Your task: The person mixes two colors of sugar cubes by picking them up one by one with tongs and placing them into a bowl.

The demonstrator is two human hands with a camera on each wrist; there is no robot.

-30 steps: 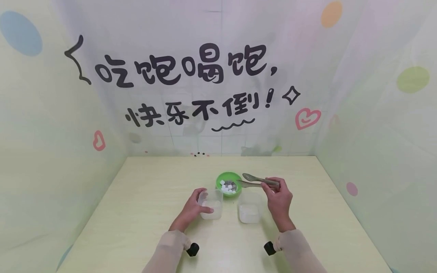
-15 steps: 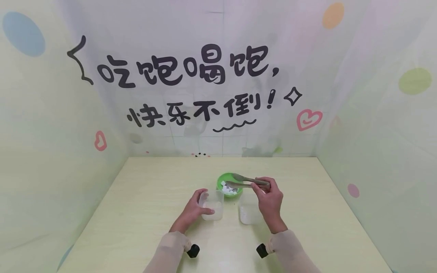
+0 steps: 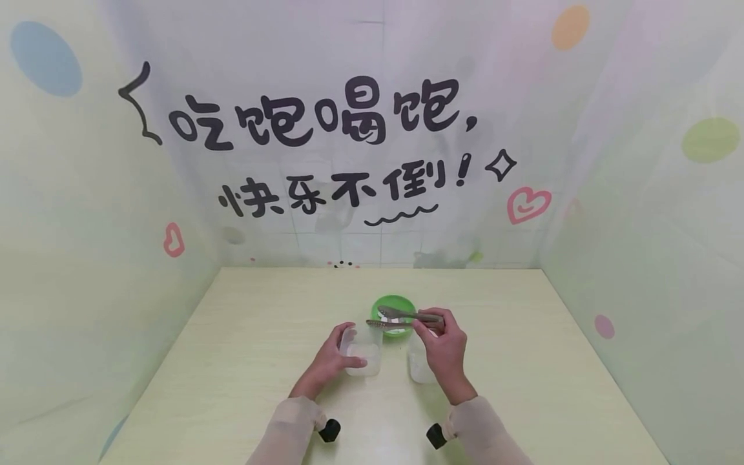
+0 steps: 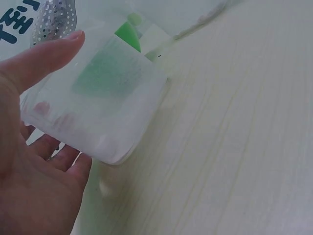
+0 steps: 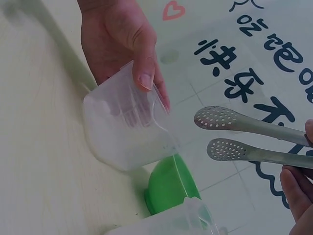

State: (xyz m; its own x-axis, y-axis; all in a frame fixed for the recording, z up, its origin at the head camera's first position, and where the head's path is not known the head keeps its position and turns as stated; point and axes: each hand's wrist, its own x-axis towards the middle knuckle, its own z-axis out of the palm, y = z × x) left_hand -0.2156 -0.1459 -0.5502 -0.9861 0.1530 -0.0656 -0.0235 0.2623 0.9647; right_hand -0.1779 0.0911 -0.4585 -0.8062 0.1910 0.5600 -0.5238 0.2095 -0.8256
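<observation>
My left hand point(image 3: 334, 358) grips a clear plastic container point(image 3: 371, 352) by its left side, thumb across the near wall and fingers behind. My right hand point(image 3: 447, 345) holds a pair of grey-green tongs point(image 5: 264, 128) with perforated tips. Those tips stand apart, with nothing seen between them in the right wrist view. From the head view they overlap the far rim of the left container and the front of a green bowl point(image 3: 391, 300). White pieces point(image 3: 392, 317) lie in the bowl, partly hidden behind the tongs.
Below my right hand stands a second clear container point(image 3: 417, 367), partly covered by that hand. Everything rests on a pale wooden table point(image 3: 279, 303). Printed fabric walls point(image 3: 261, 245) rise at the back and both sides.
The right hand has carried the tongs leftward, from the bowl's right side across it to the left container's far rim. My left hand keeps its grip on that container.
</observation>
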